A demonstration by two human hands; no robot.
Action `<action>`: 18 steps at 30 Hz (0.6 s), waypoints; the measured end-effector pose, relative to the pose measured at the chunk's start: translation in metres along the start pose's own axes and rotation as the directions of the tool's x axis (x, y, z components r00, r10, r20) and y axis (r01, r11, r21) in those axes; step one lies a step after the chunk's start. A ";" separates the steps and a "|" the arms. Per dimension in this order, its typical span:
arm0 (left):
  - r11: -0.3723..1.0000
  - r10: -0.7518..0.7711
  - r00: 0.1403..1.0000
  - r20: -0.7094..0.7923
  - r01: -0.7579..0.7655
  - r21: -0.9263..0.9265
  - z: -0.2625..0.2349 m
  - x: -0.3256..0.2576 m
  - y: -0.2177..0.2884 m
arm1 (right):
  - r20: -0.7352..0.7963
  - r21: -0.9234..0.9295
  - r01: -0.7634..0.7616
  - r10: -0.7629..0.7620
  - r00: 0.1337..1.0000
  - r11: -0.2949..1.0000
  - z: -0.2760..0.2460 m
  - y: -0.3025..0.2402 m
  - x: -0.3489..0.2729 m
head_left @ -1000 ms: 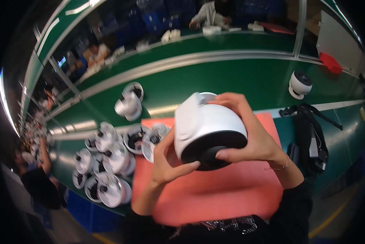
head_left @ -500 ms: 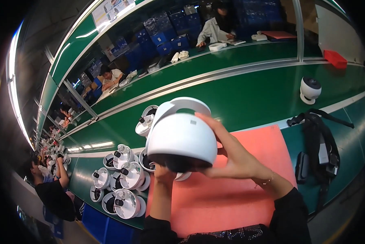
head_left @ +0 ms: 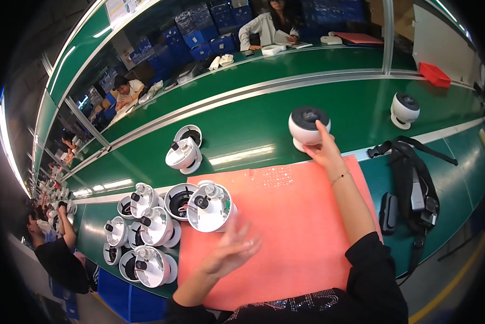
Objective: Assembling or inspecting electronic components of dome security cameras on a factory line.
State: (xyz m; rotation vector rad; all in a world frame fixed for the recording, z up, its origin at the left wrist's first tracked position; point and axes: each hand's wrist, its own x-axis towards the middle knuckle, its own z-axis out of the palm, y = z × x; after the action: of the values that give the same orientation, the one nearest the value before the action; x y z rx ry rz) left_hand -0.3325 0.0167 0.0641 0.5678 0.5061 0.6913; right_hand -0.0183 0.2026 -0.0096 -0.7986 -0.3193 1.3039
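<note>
Out over the green belt, my right hand [head_left: 324, 148] grips a rounded white security camera [head_left: 302, 135] with a black front, its base at the belt surface. My left hand [head_left: 234, 251] hangs above the pink mat, fingers apart and blurred, holding nothing. Just beyond its fingertips sits an opened camera housing [head_left: 213, 216], showing a small black lens module and a clear part inside. A black-lined white shell [head_left: 179, 201] lies against that housing. Whether my left fingertips touch the housing, I cannot tell.
Several opened camera housings [head_left: 156, 227] crowd the bench at left; another [head_left: 182, 156] sits on the belt. A finished-looking camera [head_left: 404, 110] stands farther right, before a red bin [head_left: 435, 74]. A black strap [head_left: 415, 183] lies beside the pink mat [head_left: 285, 248]. Co-workers sit across the belt.
The white camera went from both hands above the mat to my right hand alone, out over the belt. My left hand let go and came back over the mat.
</note>
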 end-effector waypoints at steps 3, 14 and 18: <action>0.981 0.119 0.993 -0.005 -0.117 0.153 0.008 0.023 0.026 | -0.017 0.091 -0.083 0.085 0.996 0.992 -0.005 -0.005 -0.008; 0.848 0.487 0.395 -0.779 -0.429 0.313 -0.109 0.143 0.202 | 0.085 0.013 -0.239 0.237 0.968 0.971 0.014 0.031 -0.021; 0.913 0.397 0.573 -0.717 -0.327 0.245 -0.255 0.159 0.228 | 0.064 -0.076 -0.191 0.196 0.979 0.979 0.023 0.028 -0.026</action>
State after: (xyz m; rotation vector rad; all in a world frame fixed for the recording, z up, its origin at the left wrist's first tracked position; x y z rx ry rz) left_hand -0.4815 0.3541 -0.0177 0.4419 1.2423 1.3331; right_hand -0.0604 0.1872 -0.0068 -0.8601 -0.3521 1.5127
